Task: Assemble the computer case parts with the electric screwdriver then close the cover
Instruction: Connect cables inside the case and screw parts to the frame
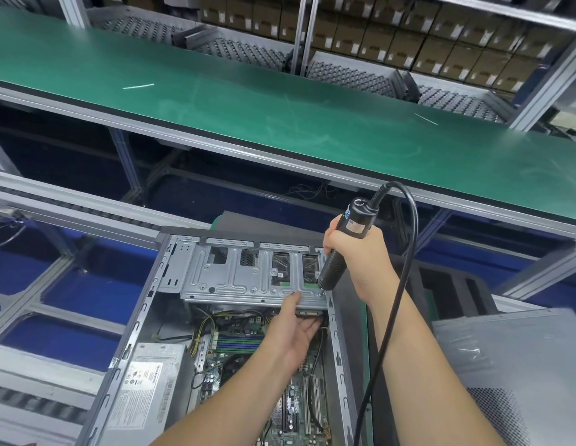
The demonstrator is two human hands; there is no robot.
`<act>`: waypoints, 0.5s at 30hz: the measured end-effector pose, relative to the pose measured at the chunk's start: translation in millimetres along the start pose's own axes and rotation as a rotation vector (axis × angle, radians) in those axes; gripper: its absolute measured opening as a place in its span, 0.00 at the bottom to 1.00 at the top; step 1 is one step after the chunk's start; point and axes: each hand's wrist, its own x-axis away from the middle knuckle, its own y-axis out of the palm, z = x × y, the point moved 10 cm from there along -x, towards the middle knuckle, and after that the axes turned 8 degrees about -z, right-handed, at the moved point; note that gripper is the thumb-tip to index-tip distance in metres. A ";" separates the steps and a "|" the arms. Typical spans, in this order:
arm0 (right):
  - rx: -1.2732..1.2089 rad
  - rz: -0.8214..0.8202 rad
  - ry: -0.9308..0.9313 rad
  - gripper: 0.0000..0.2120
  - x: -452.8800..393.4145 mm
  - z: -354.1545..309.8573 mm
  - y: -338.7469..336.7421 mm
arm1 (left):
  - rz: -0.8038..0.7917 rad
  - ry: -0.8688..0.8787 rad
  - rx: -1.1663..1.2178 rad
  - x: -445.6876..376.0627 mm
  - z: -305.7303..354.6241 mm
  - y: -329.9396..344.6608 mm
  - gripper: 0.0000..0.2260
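Black-bodied electric screwdriver (342, 249) is gripped in the right hand (355, 252), tip down at the right corner of the drive cage (244, 278). Left hand (293, 329) cups that cage's front edge from below, thumb on top. Fastening looks midway. The computer case (170, 317) lies open, holding motherboard (296, 403) and power supply (148, 387); its cover (511, 365) waits beside on the surface, not yet fitted.

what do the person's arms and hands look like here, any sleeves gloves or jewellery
Both forearms are bare right up to the bottom edge of the picture, with no sleeve in view. The left hand and the right hand wear no gloves. No watch, ring or wristband shows on either. The left thumbnail looks dark, perhaps polished.
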 end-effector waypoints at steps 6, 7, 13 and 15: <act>0.003 0.008 -0.003 0.04 -1.9 1.1 0.3 | 0.001 -0.008 0.013 1.5 -0.5 1.7 0.15; -0.004 0.001 -0.004 0.04 -1.7 0.3 0.2 | -0.002 -0.008 0.009 1.1 -0.3 1.9 0.15; -0.014 -0.033 -0.058 0.08 12.1 -22.4 -7.6 | -0.020 -0.130 -0.084 10.6 -7.7 4.6 0.33; -0.069 0.001 -0.120 0.09 19.9 -38.3 -21.8 | -0.134 -0.328 -0.362 26.6 -11.2 9.1 0.40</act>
